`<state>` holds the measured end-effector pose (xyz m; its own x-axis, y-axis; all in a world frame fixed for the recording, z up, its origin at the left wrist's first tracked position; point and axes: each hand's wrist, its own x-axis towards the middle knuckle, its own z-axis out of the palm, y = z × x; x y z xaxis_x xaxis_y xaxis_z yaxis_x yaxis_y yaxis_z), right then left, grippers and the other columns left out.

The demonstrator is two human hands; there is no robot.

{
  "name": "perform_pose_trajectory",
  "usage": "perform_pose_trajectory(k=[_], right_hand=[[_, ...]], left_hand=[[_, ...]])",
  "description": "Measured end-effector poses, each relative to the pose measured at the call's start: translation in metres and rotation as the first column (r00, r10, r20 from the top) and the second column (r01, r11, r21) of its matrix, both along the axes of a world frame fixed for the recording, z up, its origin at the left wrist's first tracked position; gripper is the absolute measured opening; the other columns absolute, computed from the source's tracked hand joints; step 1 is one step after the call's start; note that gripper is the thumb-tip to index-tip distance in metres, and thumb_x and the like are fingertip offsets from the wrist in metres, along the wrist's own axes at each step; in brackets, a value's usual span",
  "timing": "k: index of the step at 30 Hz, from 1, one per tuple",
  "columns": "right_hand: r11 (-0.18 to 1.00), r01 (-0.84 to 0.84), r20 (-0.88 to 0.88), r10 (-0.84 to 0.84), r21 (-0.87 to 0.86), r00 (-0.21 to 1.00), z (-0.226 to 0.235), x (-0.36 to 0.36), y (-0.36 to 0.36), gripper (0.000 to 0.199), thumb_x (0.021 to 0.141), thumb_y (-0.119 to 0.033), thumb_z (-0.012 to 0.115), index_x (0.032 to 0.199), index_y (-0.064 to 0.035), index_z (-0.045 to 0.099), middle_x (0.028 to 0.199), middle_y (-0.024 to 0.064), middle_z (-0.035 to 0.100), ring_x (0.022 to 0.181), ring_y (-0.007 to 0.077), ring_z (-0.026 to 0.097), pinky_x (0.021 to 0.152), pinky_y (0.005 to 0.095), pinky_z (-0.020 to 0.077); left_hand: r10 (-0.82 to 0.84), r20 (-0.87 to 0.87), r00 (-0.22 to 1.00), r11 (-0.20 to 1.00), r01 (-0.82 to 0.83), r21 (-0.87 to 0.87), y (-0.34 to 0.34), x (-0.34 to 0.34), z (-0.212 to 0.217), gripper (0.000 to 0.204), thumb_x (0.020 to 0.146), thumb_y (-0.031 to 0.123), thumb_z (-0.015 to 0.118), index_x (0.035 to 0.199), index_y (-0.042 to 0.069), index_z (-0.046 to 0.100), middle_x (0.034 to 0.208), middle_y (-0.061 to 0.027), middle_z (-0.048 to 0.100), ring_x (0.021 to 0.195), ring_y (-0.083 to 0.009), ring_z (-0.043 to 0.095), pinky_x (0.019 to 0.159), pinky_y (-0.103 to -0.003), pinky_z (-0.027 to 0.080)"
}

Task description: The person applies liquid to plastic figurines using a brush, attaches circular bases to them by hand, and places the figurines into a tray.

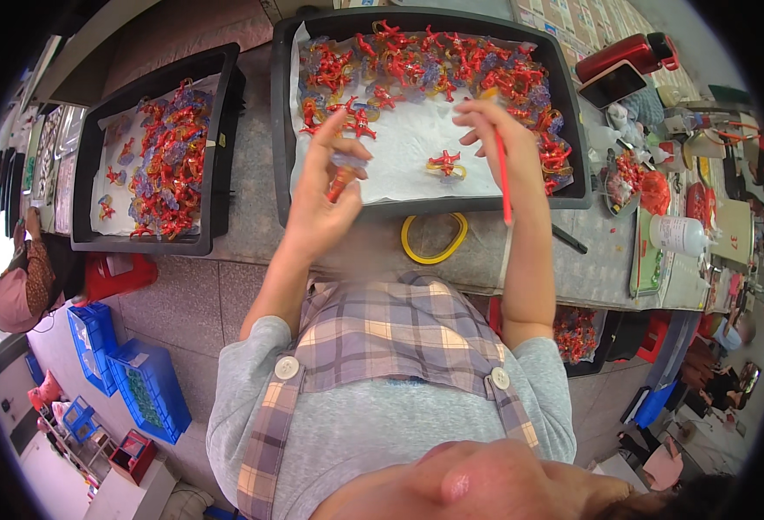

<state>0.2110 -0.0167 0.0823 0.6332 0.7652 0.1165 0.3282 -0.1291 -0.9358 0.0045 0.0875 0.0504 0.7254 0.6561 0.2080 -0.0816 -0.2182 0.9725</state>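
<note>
My left hand is closed around a small toy figure, red-orange with a clear purplish part, above the near left of a black tray. Over the tray's right side is my right hand, fingers curled, a thin red stick pointing down from it toward the near rim. The stick's other end is hard to make out. White paper lines the tray. Many red figures with clear purple and yellow parts crowd its far and right sides; a single figure lies between my hands.
A second black tray of similar figures stands at left. Near the tray lie a yellow ring and a black pen-like tool. A red flask, a dark-screened phone and a white bottle stand right. Another person is far left.
</note>
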Motion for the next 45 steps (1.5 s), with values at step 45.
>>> perform_pose_trajectory(k=[45], right_hand=[[0.982, -0.066, -0.190, 0.100, 0.179, 0.977, -0.012, -0.068, -0.068, 0.014, 0.081, -0.003, 0.062, 0.094, 0.0017, 0.060, 0.087, 0.0076, 0.065, 0.082, 0.0125, 0.062, 0.075, 0.0232, 0.0468]], left_hand=[[-0.353, 0.015, 0.935, 0.847, 0.327, -0.420, -0.044, 0.008, 0.007, 0.076, 0.076, 0.002, 0.066, 0.139, 0.015, 0.025, 0.092, -0.0064, 0.065, 0.075, -0.0055, 0.053, 0.066, -0.021, 0.044]])
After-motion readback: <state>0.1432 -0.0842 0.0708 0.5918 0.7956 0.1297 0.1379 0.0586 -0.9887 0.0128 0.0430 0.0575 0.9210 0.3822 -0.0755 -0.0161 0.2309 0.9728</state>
